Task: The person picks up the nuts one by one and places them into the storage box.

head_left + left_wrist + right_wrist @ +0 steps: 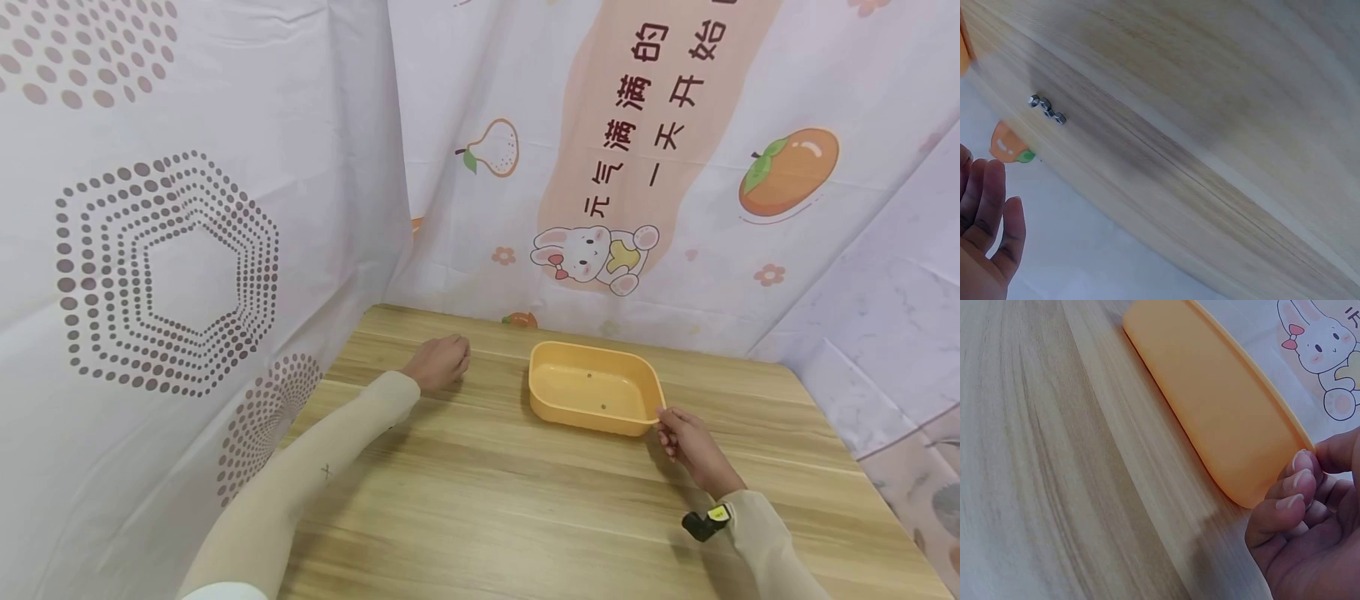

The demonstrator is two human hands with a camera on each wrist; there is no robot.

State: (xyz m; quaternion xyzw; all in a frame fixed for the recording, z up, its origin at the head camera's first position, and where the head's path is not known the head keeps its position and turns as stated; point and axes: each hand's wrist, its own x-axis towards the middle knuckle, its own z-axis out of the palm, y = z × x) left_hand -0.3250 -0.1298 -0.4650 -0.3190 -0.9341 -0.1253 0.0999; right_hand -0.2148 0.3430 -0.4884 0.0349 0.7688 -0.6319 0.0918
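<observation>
A shallow yellow-orange plastic tray (588, 423) with rounded corners stands on the wooden table toward the back. My right hand (690, 448) pinches its rim at the near right corner, thumb on one side and fingertips on the other. In the right wrist view the tray's long side wall (1210, 406) shows. To the left of the tray, my left hand (438, 363) hovers over the table with its fingers loosely bent. Several small metal nuts (1047, 109) lie in a short row on the table near its fingers (991, 194); the head view does not show them.
Two small dark spots (603, 407) show on the tray floor. The wooden table (480, 517) ends at a printed cloth (465, 267) hanging along the back, with another cloth (315, 208) on the left. A black wrist device (705, 523) sits at my right sleeve.
</observation>
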